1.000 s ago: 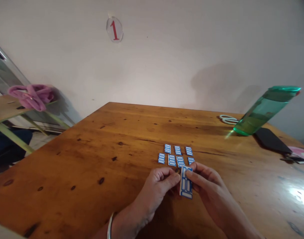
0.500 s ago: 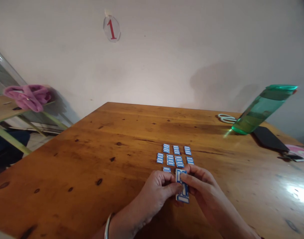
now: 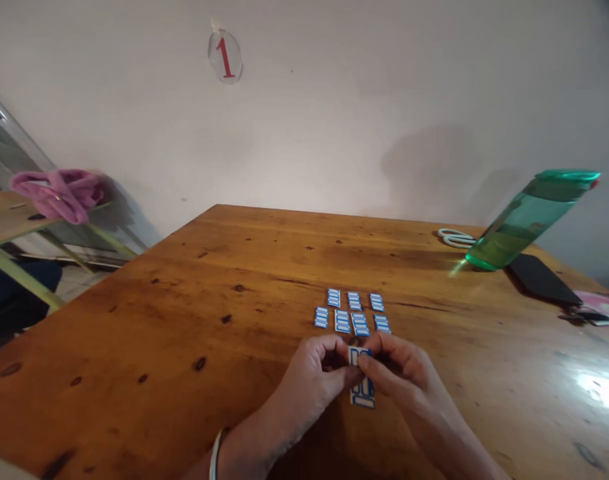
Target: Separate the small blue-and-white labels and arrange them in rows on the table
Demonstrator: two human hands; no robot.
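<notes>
A small white card with blue-bordered boxes (image 3: 363, 402) is pinched upright between both hands, low in the centre of the head view. My left hand (image 3: 317, 373) grips its left side with thumb and fingers. From the right, my right hand (image 3: 402, 373) closes on the same card, its thumb across the upper face. Whether this is one card or several stacked together, I cannot tell. Just beyond the fingers, similar blue-and-white cards (image 3: 342, 321) lie in two rough rows on the wooden table (image 3: 174, 320).
A green bottle (image 3: 527, 223) stands at the right, beside a dark flat object (image 3: 543, 280) and a looped white cable (image 3: 454, 238). A pink cloth (image 3: 59, 193) rests on another table at the left. Behind the table rises a wall with a number sign (image 3: 225, 57).
Both hands have shifted slightly, and the held card sits a little lower and further left. A card seen beyond my left hand before is no longer visible there.
</notes>
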